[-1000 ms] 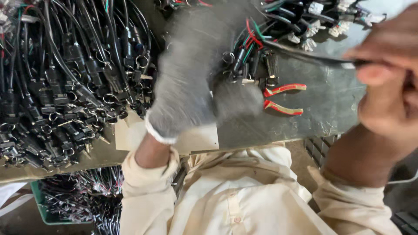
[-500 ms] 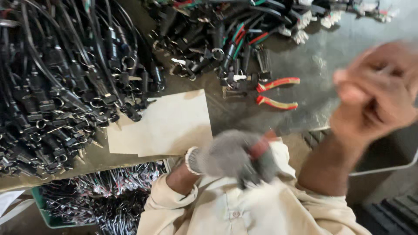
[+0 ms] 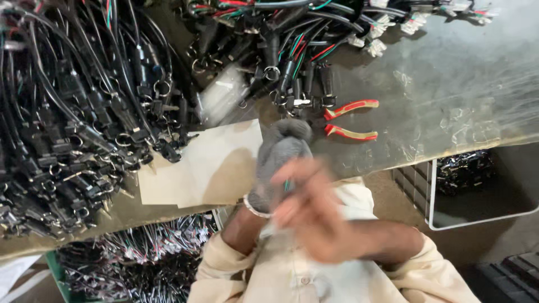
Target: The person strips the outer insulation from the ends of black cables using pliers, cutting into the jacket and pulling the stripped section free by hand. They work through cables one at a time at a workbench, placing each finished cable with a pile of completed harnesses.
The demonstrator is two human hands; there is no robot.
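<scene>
My left hand, in a grey knit glove, is curled into a fist just over the table's near edge, in front of my chest. A short bit of thin coloured wire shows at its lower side. My bare right hand lies across it from below. It is blurred by motion, so its grip cannot be made out. Pliers with red and yellow handles lie on the table just beyond and right of the glove. A beige paper sheet lies to the glove's left.
Heaps of black cable harnesses with ring clips cover the left and back of the metal table. White connectors lie at the back right. A white bin sits below right. A green crate of wires is below left.
My gloved left hand pulled back from the cable pile to my chest, then rose to the table edge. My right hand swung from the right side in to meet it.
</scene>
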